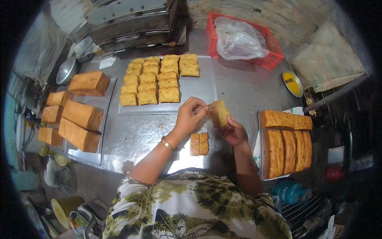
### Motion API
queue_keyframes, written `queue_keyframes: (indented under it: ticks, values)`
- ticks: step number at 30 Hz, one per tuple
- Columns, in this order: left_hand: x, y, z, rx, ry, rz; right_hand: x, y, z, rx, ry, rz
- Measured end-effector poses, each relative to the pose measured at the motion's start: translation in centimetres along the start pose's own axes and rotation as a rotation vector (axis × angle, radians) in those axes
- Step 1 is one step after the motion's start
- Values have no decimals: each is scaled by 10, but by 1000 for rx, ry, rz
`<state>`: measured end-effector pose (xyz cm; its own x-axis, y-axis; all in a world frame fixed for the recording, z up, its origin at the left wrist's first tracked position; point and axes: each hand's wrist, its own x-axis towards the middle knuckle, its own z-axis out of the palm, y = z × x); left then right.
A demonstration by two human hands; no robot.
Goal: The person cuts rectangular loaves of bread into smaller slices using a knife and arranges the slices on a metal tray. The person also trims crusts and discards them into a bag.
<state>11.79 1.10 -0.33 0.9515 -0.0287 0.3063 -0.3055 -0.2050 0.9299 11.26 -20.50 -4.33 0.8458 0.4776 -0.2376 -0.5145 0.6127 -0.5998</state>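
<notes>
My right hand [235, 131] grips a piece of yellow bread [221, 113] by its lower edge, above the metal table [134, 134]. With thumb and fingers pinched, my left hand [192, 115] holds a thin, clear strip, perhaps plastic, at the bread's upper left side. Two small brown bread pieces [199, 144] lie side by side just below the hands. Beyond my left hand, rows of yellow bread slices [148, 92] stand on a metal tray [198, 92], whose right part is bare.
Brown loaves [82, 112] lie on a tray [107, 104] at the left. More loaves [273, 152] fill a tray at the right. A red plastic crate [273, 44] with clear bags [238, 38], a bowl of yellow liquid [294, 83] and dark metal boxes [134, 24] stand farther back.
</notes>
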Motion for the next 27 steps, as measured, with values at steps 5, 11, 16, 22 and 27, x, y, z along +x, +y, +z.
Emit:
queue_keyframes:
  ticks: [5, 11, 16, 22, 27]
  values:
    - [0, 24, -3, 50, -59, 120, -19, -10, 28, -119, -179, -65]
    - [-1, 36, -4, -59, -316, 2, -24, -10, 24, -183, -167, -68]
    - [0, 27, -11, 98, -393, 116, -29, -12, 28, -278, -151, -47]
    - [-3, 29, -3, -22, -318, 59, -31, -10, 31, -241, -83, -49]
    - [-10, 28, 22, -64, 30, 172, -22, -1, 35, 5, -152, -4]
